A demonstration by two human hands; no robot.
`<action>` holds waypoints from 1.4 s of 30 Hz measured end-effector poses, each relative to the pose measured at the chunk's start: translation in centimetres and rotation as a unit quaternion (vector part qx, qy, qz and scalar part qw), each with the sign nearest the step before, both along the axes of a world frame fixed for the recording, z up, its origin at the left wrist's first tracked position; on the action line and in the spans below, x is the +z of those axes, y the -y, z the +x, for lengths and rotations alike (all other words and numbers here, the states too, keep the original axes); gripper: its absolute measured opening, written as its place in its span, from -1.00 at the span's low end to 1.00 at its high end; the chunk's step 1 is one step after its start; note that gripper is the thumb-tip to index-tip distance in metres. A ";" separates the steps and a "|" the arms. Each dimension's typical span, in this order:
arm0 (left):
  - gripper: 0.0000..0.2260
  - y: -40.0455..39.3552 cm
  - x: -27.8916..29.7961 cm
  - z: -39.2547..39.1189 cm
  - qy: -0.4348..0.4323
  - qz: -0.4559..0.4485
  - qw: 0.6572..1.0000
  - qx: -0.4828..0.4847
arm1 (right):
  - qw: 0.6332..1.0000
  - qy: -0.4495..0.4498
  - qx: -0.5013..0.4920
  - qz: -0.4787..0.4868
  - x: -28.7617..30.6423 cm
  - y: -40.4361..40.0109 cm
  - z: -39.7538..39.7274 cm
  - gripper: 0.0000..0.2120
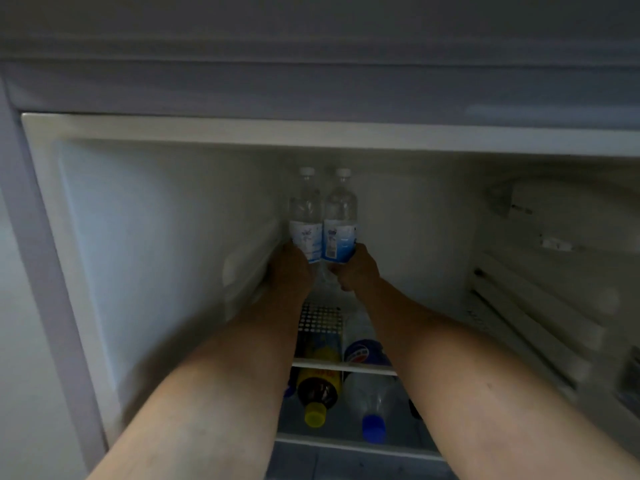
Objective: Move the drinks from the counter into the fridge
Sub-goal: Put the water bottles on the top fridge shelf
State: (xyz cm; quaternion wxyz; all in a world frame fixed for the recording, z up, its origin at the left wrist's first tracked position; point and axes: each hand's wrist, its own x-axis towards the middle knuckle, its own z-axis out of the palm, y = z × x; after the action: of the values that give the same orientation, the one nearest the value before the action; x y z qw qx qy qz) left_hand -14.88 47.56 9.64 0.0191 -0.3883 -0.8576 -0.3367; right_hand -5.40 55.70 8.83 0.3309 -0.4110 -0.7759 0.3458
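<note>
Both bare arms reach deep into the open white fridge (166,220). The left hand (291,271) curls around the lower part of a clear plastic water bottle with a white cap and blue-and-white label (304,216), and the right hand (356,271) grips the base of a second clear water bottle of the same kind (341,220). The two bottles stand upright, touching side by side, near the back wall of the upper shelf, toward its left side. Below, under the shelf's front edge, lie a dark drink bottle with a yellow cap (317,393) and a clear bottle with a blue cap (370,407), side by side, caps pointing toward the fridge opening. A blue-labelled bottle (363,353) lies just behind them.
</note>
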 end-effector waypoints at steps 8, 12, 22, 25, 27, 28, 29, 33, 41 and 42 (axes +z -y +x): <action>-0.37 0.7 -0.1 1.7 0.085 0.078 0.993 0.029 | 0.999 0.027 -0.022 0.036 0.1 0.5 1.0 -0.51; -0.46 1.3 -1.0 3.4 0.160 0.153 0.975 -0.029 | 0.997 0.041 -0.038 0.060 -0.7 1.0 1.2 -0.55; -0.90 2.0 -1.2 2.0 0.088 0.034 0.995 -0.039 | 0.997 0.057 0.052 0.020 -1.0 -0.1 -0.7 -0.37; -0.81 1.9 -1.3 2.4 0.078 0.016 0.995 -0.065 | 0.998 0.046 0.050 0.017 -1.1 -0.3 -0.9 -0.40; -0.76 2.1 -1.3 2.8 0.082 0.020 0.994 -0.077 | 0.998 0.044 0.047 0.015 -1.1 -0.2 -0.8 -0.43; -0.79 2.3 -1.2 3.0 0.079 0.024 0.993 -0.080 | 0.998 0.046 0.046 0.018 -1.0 0.0 -0.7 -0.44; -0.84 2.5 -1.0 3.1 0.079 0.023 0.993 -0.083 | 0.998 0.048 0.044 0.020 -0.9 0.1 -0.6 -0.45; -0.87 3.2 -0.4 3.2 0.084 0.013 0.993 -0.082 | 0.997 0.062 0.041 0.026 -0.2 0.8 0.1 -0.46; -0.84 4.6 0.0 4.9 0.063 -0.047 0.990 -0.114 | 0.996 0.067 0.049 0.007 1.2 2.9 3.4 -0.49; -0.86 4.7 -0.1 5.2 0.070 -0.045 0.990 -0.110 | 0.998 0.052 0.032 -0.009 1.3 3.1 3.9 -0.49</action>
State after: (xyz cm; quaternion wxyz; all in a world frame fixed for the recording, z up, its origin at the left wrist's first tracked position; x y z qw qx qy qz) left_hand -9.65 42.83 9.55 -0.0954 -0.4567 -0.8230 -0.3240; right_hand -1.54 52.56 10.12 0.2751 -0.4063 -0.8018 0.3410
